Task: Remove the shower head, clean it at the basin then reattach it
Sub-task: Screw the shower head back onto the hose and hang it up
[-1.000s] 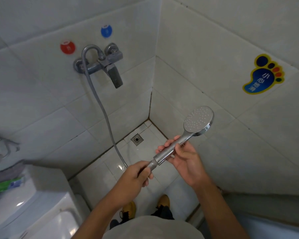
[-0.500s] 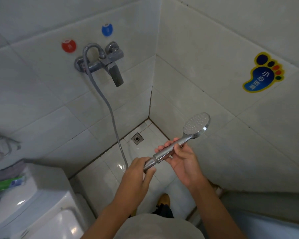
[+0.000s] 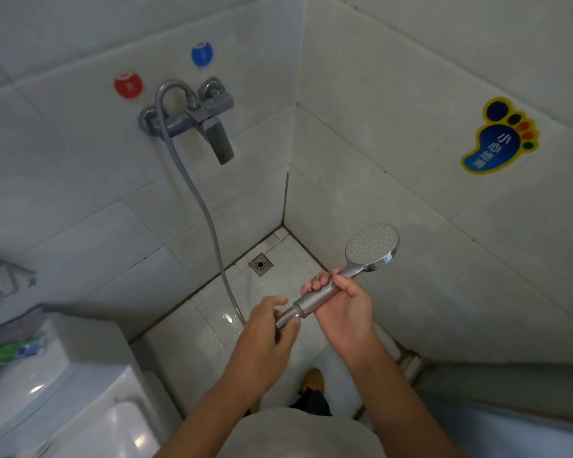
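Gripping the shower head point(image 3: 371, 247) by its handle, the right hand point(image 3: 341, 309) holds it level above the shower floor, while the left hand point(image 3: 265, 335) pinches the hose nut point(image 3: 286, 318) at the handle's base — its fingers have shifted round since a second ago, likely unscrewing. The hose point(image 3: 196, 190) still hangs from the mixer tap point(image 3: 196, 117) — removal looks unfinished.

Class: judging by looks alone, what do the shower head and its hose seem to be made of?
Shower head: probably chromed plastic or metal; its rim gives mirror glints, its face is matte grey with dotted nozzles. Hose: apparently flexible metal-sheathed tubing, dull silver, curving smoothly; any ribbing is too fine to confirm.
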### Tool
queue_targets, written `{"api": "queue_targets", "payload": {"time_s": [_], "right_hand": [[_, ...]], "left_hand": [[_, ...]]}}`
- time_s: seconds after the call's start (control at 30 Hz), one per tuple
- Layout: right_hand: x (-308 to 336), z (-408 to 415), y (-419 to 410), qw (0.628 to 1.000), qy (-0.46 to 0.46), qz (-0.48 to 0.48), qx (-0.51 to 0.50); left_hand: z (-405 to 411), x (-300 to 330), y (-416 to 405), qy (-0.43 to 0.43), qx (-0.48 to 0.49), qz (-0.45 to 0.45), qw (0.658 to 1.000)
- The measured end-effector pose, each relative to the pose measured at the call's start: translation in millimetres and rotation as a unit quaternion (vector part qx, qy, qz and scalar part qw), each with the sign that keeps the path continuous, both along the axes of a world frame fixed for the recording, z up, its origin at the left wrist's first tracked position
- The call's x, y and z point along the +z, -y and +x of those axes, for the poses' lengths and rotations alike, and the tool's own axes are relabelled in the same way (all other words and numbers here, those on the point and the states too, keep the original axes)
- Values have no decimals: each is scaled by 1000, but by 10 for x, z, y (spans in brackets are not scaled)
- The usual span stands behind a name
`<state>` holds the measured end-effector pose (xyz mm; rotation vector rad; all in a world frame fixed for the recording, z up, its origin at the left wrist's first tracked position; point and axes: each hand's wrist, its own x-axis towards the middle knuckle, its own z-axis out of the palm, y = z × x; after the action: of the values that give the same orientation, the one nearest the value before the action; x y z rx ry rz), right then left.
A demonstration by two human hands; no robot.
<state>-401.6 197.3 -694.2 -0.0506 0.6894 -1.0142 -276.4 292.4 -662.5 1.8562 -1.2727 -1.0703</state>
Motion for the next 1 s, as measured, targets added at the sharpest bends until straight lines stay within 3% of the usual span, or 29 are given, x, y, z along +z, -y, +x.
{"api": "queue_targets", "payload": {"time_s": [0.1, 0.33, 0.57, 0.8, 1.0], "right_hand": [[3, 17, -7, 1000, -12, 1, 4], [47, 35, -20, 1000, -10, 1, -2], [78, 62, -21, 1000, -10, -5, 3], [52, 47, 27, 1000, -25, 7, 4], [-16, 49, 17, 999, -29, 5, 19]], "left_hand": [[2, 19, 33, -37, -17, 38, 998], [56, 5, -26, -21, -18, -12, 1000], [36, 60, 12, -44, -4, 16, 999], [-4, 21, -24, -9, 6, -23, 1000], [-17, 60, 20, -50, -27, 70, 996]]}}
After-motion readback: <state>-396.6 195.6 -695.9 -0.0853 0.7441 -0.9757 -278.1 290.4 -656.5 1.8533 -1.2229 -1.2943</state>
